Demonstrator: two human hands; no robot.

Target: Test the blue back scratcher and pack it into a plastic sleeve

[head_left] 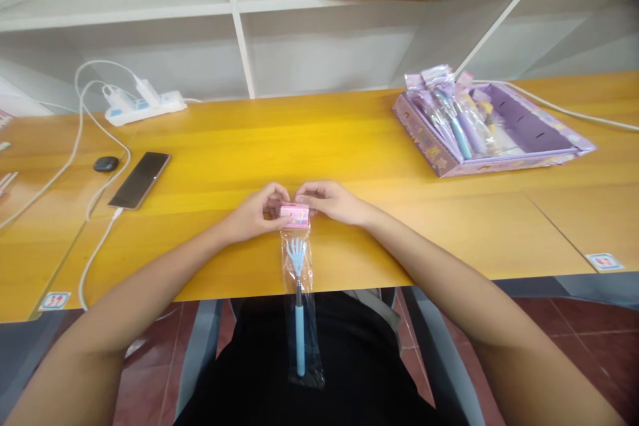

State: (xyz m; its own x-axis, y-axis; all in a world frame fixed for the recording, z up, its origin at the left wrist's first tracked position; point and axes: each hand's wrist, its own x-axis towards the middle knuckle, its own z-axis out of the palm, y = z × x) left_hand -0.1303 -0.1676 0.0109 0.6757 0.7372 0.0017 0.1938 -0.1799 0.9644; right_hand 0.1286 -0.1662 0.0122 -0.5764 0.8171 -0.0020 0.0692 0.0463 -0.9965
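Note:
A blue back scratcher [299, 333] with a hand-shaped head and metal shaft lies inside a clear plastic bag [312, 363]. Its lower part hangs past the table's front edge, over my lap. At the bag's top is a pink printed card [295, 215]. My left hand [267, 212] pinches the card's left side, thumb across its front. On the other side, my right hand [329, 201] has its thumb and fingers closed at the card's upper right corner. Whatever lies between the fingertips behind the card is hidden.
A purple cardboard tray [529, 163] holding several bagged back scratchers [456, 123] stands at the back right. On the left are a phone [140, 180] on a charging cable, a small black object [106, 164] and a white power strip [144, 108]. Shelves [124, 3] rise behind the table.

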